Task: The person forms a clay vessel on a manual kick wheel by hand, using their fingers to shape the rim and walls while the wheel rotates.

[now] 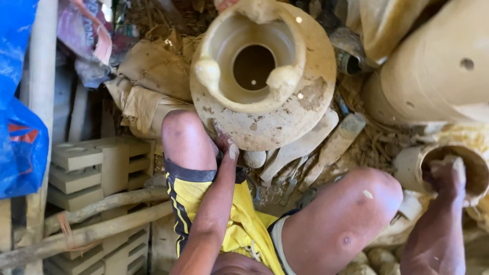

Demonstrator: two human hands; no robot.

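- Nearest, our left hand (225, 146) presses its fingers against the lower side of the clay stove (262, 71), touching rather than clasping it.
- Our right hand (448, 173) reaches into a small clay pot (415, 165); we cannot tell whether it is closed.
- The stove stands upright, mouth facing up at us, axis vertical, just beyond our knees.
- Around it lie straw, muddy cloth (147, 76), wooden sticks (102, 203) and a blue plastic sheet (20, 142).
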